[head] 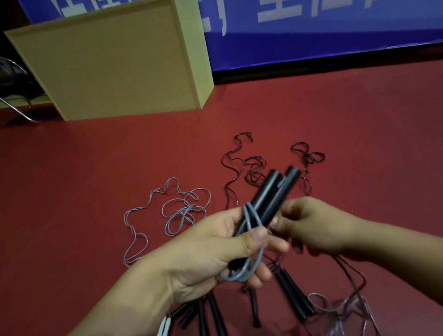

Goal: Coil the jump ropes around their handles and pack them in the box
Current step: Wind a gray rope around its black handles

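- My left hand [217, 254] grips a pair of black handles [267, 201] held side by side, thumb pinning the grey cord [250, 222] against them.
- My right hand [313, 225] curls at the handles' side, apparently guiding the cord; its grip is partly hidden.
- I judge the coiling just begun: few turns on, most cord lying loose on the red floor [71, 194].
- Next calls for steady tension, turns laid tight.
- No box that I can identify.
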`<state>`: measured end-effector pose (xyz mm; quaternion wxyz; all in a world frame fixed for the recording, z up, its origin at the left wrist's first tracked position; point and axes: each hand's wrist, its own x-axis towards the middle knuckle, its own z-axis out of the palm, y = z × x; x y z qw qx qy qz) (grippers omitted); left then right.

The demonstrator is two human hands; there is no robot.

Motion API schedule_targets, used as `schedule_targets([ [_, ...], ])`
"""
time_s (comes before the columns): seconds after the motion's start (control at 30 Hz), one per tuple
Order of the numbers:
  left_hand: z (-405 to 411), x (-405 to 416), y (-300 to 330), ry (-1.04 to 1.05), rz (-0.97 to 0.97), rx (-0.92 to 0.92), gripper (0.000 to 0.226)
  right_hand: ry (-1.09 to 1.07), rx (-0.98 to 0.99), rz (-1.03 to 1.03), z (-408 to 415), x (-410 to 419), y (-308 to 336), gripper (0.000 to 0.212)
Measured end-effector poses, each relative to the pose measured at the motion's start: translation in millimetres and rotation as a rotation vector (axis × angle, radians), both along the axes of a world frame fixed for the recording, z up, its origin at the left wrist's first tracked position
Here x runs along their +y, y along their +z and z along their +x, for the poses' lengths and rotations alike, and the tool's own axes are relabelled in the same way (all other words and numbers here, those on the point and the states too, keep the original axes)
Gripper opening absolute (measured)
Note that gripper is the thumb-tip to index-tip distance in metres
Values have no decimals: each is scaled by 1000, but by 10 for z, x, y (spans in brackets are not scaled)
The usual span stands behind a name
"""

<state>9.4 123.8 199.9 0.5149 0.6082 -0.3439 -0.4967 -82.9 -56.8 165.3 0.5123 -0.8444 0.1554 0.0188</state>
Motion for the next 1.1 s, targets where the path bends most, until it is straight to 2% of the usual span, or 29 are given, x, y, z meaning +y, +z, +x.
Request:
schedule_targets([
  [0.07, 3, 26, 56, 103, -27, 19, 11, 61, 19, 13, -18, 40, -16, 39],
  [0.2, 46, 71, -14, 264, 6, 11, 10, 47, -5, 82, -27, 59, 14, 38],
  [0.3, 51, 82, -24, 284, 34, -33, 13, 50, 12, -32, -49, 35, 51, 41],
  [0.43, 40, 85, -73, 291, 74, -92, 17, 41, -29, -134, -90, 23, 103, 34],
  [0.53, 48, 64, -99, 326, 78, -140, 22, 74, -69, -207, -113, 34, 133, 21],
  [0.67, 99, 52, -131, 396, 78, -163, 15, 135, -61, -282, -141, 71, 138, 14],
  [0.83, 135, 28, -145, 493, 57, -72, 7, -52, -95, -199, -145, 83, 107, 11],
  [1.0, 260, 50, -194, 527, 40, -240, 9, -176, -99, -216, -152, 70, 147, 20],
  [1.1, 271, 40, -219, 564, 47, -247, 12, -169, -95, -231, -144, 88, 183, 22],
])
